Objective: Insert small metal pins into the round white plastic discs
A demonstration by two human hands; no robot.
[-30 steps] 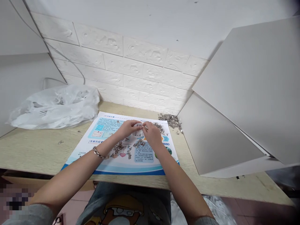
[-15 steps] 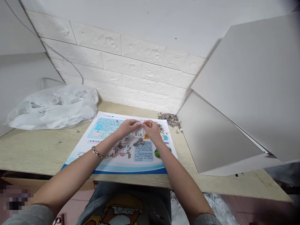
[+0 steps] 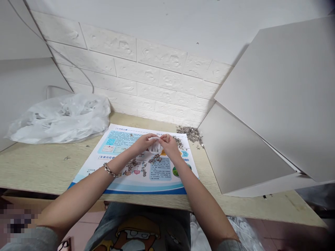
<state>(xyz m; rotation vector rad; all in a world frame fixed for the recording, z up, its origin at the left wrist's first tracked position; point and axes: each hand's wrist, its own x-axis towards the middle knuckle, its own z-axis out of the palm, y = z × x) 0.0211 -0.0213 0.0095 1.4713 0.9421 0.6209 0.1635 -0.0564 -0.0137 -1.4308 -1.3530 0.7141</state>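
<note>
Above the printed sheet (image 3: 123, 184), my left hand (image 3: 142, 143) and my right hand (image 3: 170, 144) come together at a small round white piece (image 3: 155, 148) with slots or ribs across it. Fingers of both hands pinch its upper rim; whether a small metal part is also between them is hidden. Just below the piece lies a small pile of shiny metal bits (image 3: 155, 159). Another cluster of metal bits (image 3: 132, 163) sits to its left, near my braceleted wrist. More metal pieces (image 3: 178, 142) are spread beyond my right hand.
A larger heap of metal parts (image 3: 192, 134) lies against the brick-patterned wall (image 3: 146, 80). A clear plastic bag (image 3: 60, 120) of white pieces rests on the table's left. White panels (image 3: 251, 150) stand at the right. The table's front edge (image 3: 209, 205) runs under my forearms.
The white piece has tipped slightly, so more of its round slotted face shows. Both hands stay in nearly the same place with their pinch kept.
</note>
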